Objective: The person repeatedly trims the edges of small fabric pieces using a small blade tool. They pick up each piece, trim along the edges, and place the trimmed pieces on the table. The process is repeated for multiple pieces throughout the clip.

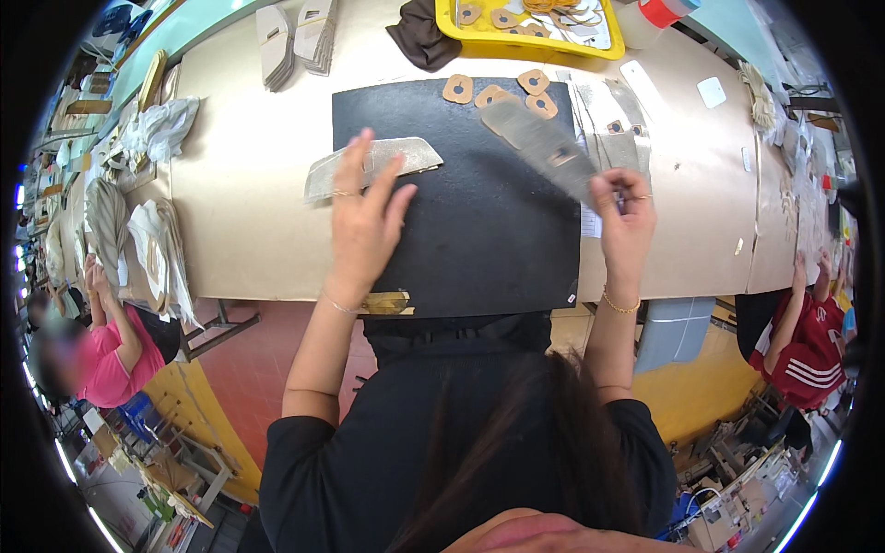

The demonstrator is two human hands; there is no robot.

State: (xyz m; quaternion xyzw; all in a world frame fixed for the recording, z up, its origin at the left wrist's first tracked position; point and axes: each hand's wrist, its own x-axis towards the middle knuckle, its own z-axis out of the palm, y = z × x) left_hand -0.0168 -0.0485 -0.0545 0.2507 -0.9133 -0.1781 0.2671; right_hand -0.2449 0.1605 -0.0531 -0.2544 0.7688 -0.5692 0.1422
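Over the left part of a black mat [489, 263], my left hand [364, 221] has its fingers spread above a shiny grey, curved flat piece [417, 157]. Whether the fingertips touch that piece I cannot tell. My right hand [629, 217] pinches one end of a long grey flat panel [539, 138] with a small rectangular cut-out. The panel is slightly blurred and slants up to the left above the mat. Small tan rounded pieces [457, 89] with dark centres lie at the mat's far edge, some partly behind the panel. Beside them is a pile of similar grey panels [619, 147].
A yellow tray [530, 45] of cut pieces stands at the far side, next to a dark brown cloth [422, 35]. Two stacks of panels [275, 51] lie far left. Pale bundles [159, 235] hang at the left. Other people sit at left [120, 359] and right [802, 341].
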